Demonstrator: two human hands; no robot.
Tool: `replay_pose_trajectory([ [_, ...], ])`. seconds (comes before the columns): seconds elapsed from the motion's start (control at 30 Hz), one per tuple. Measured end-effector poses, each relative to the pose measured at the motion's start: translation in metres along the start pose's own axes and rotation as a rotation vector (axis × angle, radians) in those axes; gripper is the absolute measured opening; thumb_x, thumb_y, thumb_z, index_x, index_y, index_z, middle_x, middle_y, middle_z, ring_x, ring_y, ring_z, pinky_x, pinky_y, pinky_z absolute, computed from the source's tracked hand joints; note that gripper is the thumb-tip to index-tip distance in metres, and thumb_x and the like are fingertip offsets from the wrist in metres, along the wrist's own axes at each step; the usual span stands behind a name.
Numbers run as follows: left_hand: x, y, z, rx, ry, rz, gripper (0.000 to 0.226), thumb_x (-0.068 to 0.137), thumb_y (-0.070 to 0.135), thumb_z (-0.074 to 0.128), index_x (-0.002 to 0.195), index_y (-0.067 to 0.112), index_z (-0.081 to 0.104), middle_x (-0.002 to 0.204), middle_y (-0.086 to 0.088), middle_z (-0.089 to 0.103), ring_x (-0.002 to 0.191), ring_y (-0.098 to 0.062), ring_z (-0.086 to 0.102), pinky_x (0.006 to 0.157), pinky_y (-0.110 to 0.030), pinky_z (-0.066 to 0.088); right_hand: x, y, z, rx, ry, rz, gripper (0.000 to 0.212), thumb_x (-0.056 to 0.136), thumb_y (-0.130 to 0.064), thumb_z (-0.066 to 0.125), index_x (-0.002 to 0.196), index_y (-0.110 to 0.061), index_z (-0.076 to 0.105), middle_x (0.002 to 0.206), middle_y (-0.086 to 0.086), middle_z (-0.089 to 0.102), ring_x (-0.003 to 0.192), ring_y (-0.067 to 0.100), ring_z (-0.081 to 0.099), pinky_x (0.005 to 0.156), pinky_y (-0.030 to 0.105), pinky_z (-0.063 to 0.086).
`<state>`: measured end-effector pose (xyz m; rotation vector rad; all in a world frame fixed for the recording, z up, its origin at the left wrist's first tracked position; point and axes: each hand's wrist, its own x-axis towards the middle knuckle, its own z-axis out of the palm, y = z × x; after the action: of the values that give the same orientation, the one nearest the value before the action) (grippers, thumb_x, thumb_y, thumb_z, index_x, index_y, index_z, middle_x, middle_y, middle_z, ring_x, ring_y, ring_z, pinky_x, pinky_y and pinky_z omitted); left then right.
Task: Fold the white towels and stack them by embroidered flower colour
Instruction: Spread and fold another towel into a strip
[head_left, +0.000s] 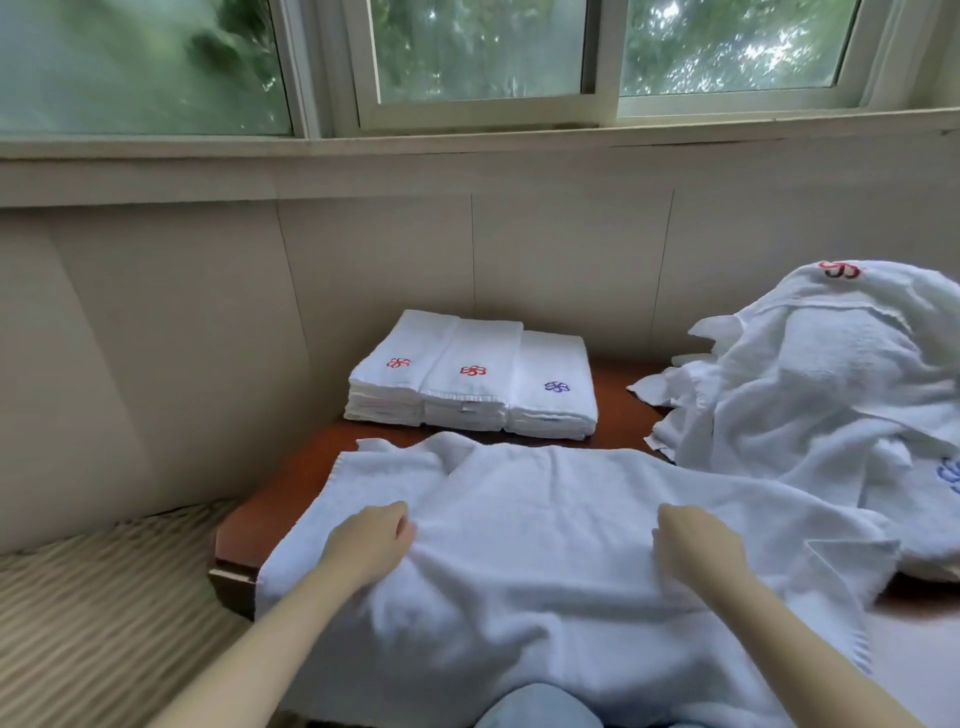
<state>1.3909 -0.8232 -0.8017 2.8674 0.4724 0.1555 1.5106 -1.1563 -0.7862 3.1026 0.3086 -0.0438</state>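
A white towel (545, 499) lies spread and rumpled across the front of the brown table (280, 483), its near edge hanging over. My left hand (371, 540) and my right hand (696, 545) both rest on it with fingers curled into the cloth, each gripping a fold. Behind it stand three stacks of folded white towels: two with a red flower on top, the left red-flower stack (389, 374) and the middle red-flower stack (467, 384), and a blue-flower stack (553, 389) on the right. A heap of unfolded towels (810, 395) fills the right side.
A panelled wall and a window sill (467, 150) run behind the table. A striped beige cushion (104, 597) lies to the left, lower than the table. A pale blue trouser knee (540, 706) shows at the bottom edge.
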Motion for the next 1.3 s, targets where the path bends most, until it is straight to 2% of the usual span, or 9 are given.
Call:
replay_pose_trajectory([
  [0.13, 0.032, -0.009, 0.007, -0.162, 0.065, -0.025, 0.020, 0.099, 0.023, 0.039, 0.114, 0.017, 0.051, 0.119, 0.000, 0.053, 0.105, -0.018, 0.055, 0.089, -0.032, 0.046, 0.018, -0.020, 0.020, 0.038, 0.157, -0.207, 0.019, 0.099, -0.023, 0.032, 0.109, -0.018, 0.047, 0.114, 0.002, 0.052, 0.108, 0.024, 0.049, 0.083, 0.033, 0.042],
  [0.3, 0.088, -0.029, 0.000, -0.086, -0.017, -0.195, 0.048, 0.101, 0.032, 0.037, 0.145, 0.017, 0.027, 0.141, -0.005, 0.045, 0.117, -0.025, 0.054, 0.090, -0.037, 0.048, 0.060, -0.031, 0.024, 0.109, 0.184, -0.165, 0.013, 0.098, -0.017, 0.031, 0.101, -0.018, 0.043, 0.110, 0.002, 0.058, 0.103, 0.023, 0.052, 0.071, 0.032, 0.041],
  [0.53, 0.151, -0.070, -0.017, 0.007, -0.064, -0.431, 0.057, 0.091, 0.029, 0.053, 0.141, 0.011, 0.030, 0.136, -0.012, 0.040, 0.125, -0.031, 0.040, 0.096, -0.039, 0.041, 0.126, -0.045, 0.004, 0.079, -0.017, -0.056, 0.042, 0.091, -0.012, 0.041, 0.132, -0.011, 0.034, 0.124, 0.011, 0.041, 0.111, 0.031, 0.053, 0.082, 0.037, 0.043],
  [0.67, 0.163, -0.085, -0.036, -0.317, -0.160, -0.578, 0.037, 0.075, 0.014, 0.063, 0.107, 0.002, 0.048, 0.091, -0.011, 0.050, 0.073, -0.023, 0.050, 0.058, -0.027, 0.038, 0.148, -0.054, -0.010, 0.114, -0.133, 0.044, 0.024, 0.085, -0.014, 0.043, 0.107, -0.007, 0.051, 0.120, 0.011, 0.033, 0.090, 0.029, 0.049, 0.074, 0.032, 0.039],
  [0.73, 0.165, -0.090, -0.039, -0.313, -0.170, -0.545, 0.018, 0.074, 0.007, 0.063, 0.089, 0.003, 0.055, 0.078, -0.009, 0.045, 0.063, -0.021, 0.042, 0.055, -0.026, 0.033, 0.154, -0.056, -0.009, 0.071, -0.132, 0.029, 0.024, 0.086, -0.014, 0.043, 0.107, -0.008, 0.053, 0.122, 0.012, 0.039, 0.098, 0.032, 0.052, 0.074, 0.032, 0.039],
  [0.83, 0.168, -0.094, -0.045, -0.306, 0.001, -0.491, 0.008, 0.080, 0.008, 0.061, 0.073, 0.010, 0.057, 0.078, -0.006, 0.053, 0.071, -0.024, 0.049, 0.062, -0.029, 0.038, 0.159, -0.057, -0.009, 0.159, 0.060, 0.004, 0.013, 0.088, -0.010, 0.044, 0.100, -0.006, 0.045, 0.111, 0.019, 0.056, 0.098, 0.038, 0.055, 0.071, 0.034, 0.039],
  [1.03, 0.182, -0.086, -0.085, -0.148, 0.484, -0.410, 0.006, 0.090, 0.007, 0.048, 0.096, 0.008, 0.049, 0.099, -0.016, 0.057, 0.090, -0.037, 0.055, 0.068, -0.037, 0.043, 0.152, -0.066, -0.052, 0.523, 0.656, -0.124, 0.014, 0.082, 0.009, 0.042, 0.081, -0.003, 0.035, 0.069, 0.019, 0.043, 0.059, 0.033, 0.038, 0.053, 0.036, 0.027],
  [1.17, 0.164, -0.089, -0.074, -0.686, 0.581, -0.431, 0.018, 0.087, -0.007, 0.041, 0.092, 0.011, 0.040, 0.092, -0.008, 0.046, 0.077, -0.029, 0.055, 0.068, -0.047, 0.057, 0.110, -0.068, -0.036, 0.691, 0.721, -0.182, 0.021, 0.076, 0.014, 0.048, 0.079, -0.004, 0.039, 0.076, 0.016, 0.043, 0.064, 0.033, 0.039, 0.055, 0.037, 0.030],
  [1.3, 0.114, -0.103, -0.029, -1.207, 0.628, -0.485, 0.023, 0.090, -0.008, 0.042, 0.097, 0.014, 0.047, 0.088, -0.006, 0.049, 0.071, -0.019, 0.051, 0.059, -0.033, 0.047, 0.057, -0.066, 0.017, 0.785, 0.564, -0.075, 0.022, 0.071, 0.015, 0.052, 0.078, -0.004, 0.043, 0.077, 0.016, 0.048, 0.068, 0.035, 0.044, 0.058, 0.040, 0.034],
])
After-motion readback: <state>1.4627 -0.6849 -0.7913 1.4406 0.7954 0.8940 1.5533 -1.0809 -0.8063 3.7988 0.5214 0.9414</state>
